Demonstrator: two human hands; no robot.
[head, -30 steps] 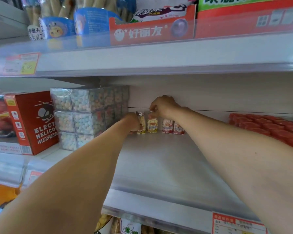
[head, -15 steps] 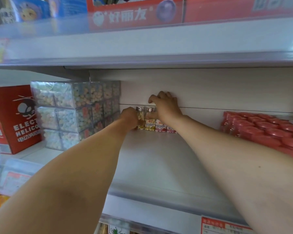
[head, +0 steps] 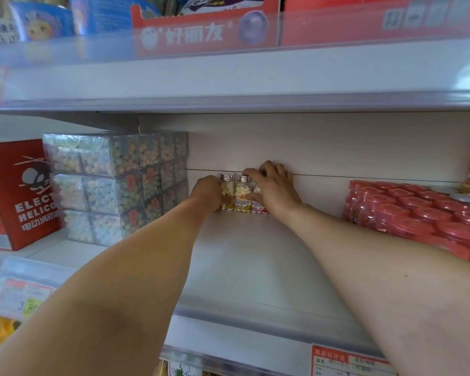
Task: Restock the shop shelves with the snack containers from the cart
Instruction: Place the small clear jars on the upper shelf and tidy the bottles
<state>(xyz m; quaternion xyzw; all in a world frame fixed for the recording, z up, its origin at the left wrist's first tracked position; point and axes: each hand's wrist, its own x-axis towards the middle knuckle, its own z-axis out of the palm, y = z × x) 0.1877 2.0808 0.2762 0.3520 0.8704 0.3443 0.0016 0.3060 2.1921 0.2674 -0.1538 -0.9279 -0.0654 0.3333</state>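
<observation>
Small clear snack bottles [head: 242, 194] with silver caps stand in a row against the back wall of the white shelf [head: 244, 261]. My left hand [head: 206, 192] is curled round the leftmost bottle [head: 226, 189]. My right hand [head: 273, 188] lies over the right end of the row, fingers on the caps and thumb at the front of a pink-labelled bottle [head: 258, 206]. The hand hides the bottles further right. The cart is out of view.
Stacked clear boxes of pastel candy [head: 114, 185] fill the shelf's left side, beside a red helicopter toy box [head: 19, 194]. Red-lidded tubs [head: 418, 213] crowd the right. The upper shelf [head: 228, 77] hangs low overhead. Price tags line the front rail.
My right hand has dropped from above the caps onto the right bottles, and the row has been pressed together at the back wall. My view has tilted down a little.
</observation>
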